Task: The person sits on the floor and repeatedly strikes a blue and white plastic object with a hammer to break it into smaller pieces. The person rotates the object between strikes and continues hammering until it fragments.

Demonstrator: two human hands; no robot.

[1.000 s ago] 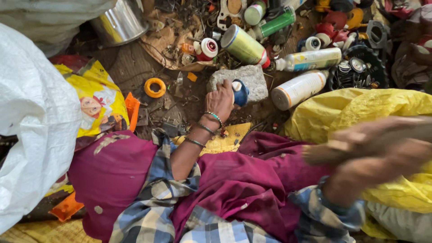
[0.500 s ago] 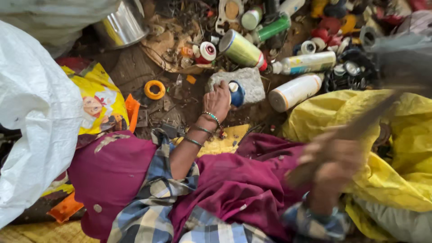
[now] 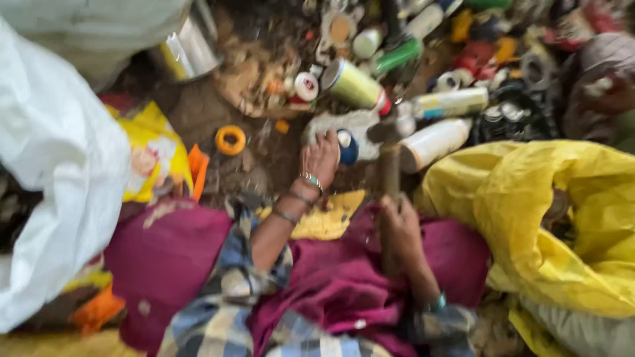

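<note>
My left hand (image 3: 321, 158) presses a small blue-and-white can (image 3: 346, 147) down onto a grey stone slab (image 3: 344, 125), fingers wrapped over the can's near side. My right hand (image 3: 400, 228) grips the wooden handle of a hammer (image 3: 390, 142), fingers shut around the shaft, with the head sitting just at three o'clock of the can, close above the slab. The frame is blurred, so I cannot tell whether the head touches anything.

At twelve o'clock lie a green-and-yellow spray can (image 3: 354, 84) and white bottles (image 3: 440, 139); at nine o'clock an orange ring (image 3: 231, 140) on the dirt floor; at four o'clock a yellow sack (image 3: 549, 218).

The risk I see: the hammer head is very near my left fingers, so a slightly off blow could catch them. The round can could also roll or skid off the slab if struck off-centre.
</note>
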